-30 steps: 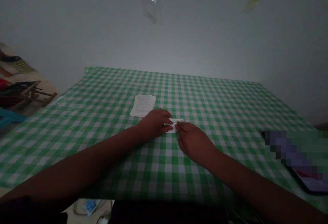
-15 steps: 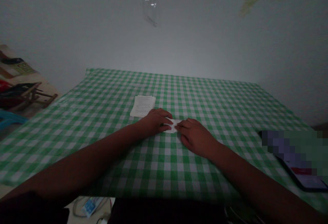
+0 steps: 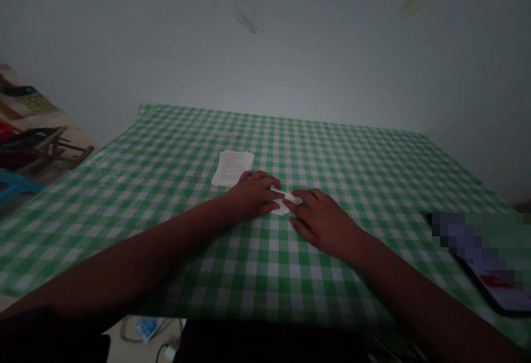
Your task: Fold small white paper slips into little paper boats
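Note:
A small folded piece of printed paper (image 3: 280,208) lies on the checked cloth between my two hands. My left hand (image 3: 256,194) holds its left part, thumb at the near edge and fingers across the top. With its fingertips on a raised white flap at the right end, my right hand (image 3: 321,216) grips the paper from the other side; its thumb is apart, near the cloth. Fingers hide parts of the paper. Just beyond my left hand sits a stack of printed sheets (image 3: 233,167), slightly fanned.
A green and white checked tablecloth (image 3: 257,274) covers the table, which meets a pale wall (image 3: 290,58). A phone (image 3: 485,274) lies at the right edge. Left of the table stand a blue stool (image 3: 19,183) and a wooden-framed chair (image 3: 62,144). Cables and a blue packet (image 3: 147,327) lie below.
The right end of the paper now shows a raised, folded flap under my right fingers, which have shifted slightly. My left hand stays on the paper. The view has tilted down a little.

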`<act>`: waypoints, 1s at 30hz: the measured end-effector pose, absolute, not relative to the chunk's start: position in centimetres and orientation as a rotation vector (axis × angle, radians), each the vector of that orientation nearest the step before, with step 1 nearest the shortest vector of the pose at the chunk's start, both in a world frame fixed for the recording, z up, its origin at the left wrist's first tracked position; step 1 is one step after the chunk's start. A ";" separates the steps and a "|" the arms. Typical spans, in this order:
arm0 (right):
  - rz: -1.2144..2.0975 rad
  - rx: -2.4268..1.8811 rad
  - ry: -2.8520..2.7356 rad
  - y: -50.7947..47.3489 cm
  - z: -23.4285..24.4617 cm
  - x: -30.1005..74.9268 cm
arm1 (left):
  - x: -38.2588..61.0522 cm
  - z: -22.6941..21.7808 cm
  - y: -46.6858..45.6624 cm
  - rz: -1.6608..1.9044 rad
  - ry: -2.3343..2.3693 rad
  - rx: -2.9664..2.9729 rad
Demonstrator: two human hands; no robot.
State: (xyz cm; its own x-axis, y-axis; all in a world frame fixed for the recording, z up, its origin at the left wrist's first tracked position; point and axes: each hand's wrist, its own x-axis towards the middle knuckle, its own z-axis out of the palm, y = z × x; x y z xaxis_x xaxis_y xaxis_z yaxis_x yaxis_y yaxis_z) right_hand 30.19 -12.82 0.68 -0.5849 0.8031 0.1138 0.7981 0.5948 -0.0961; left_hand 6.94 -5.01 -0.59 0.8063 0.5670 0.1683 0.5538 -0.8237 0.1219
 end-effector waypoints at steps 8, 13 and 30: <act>0.072 -1.453 -2.666 -13.3 0.6 29.9 | 6.9 -0.4 -5.3 0.314 0.958 2.927; 0.085 -1.459 -2.652 -13.5 0.6 29.9 | 6.9 -0.4 -5.4 0.314 0.959 2.928; 0.103 -1.449 -2.627 -13.5 0.3 29.9 | 7.1 0.0 -5.8 0.343 0.948 2.794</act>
State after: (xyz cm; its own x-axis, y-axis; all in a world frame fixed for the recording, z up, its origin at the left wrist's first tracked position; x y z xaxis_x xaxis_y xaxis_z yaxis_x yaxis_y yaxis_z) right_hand 29.91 -13.46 0.31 -0.5264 0.8455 0.0890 0.8359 0.5339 -0.1273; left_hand 7.09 -5.78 -0.04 0.7713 0.6157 0.1614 0.5763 -0.7832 0.2336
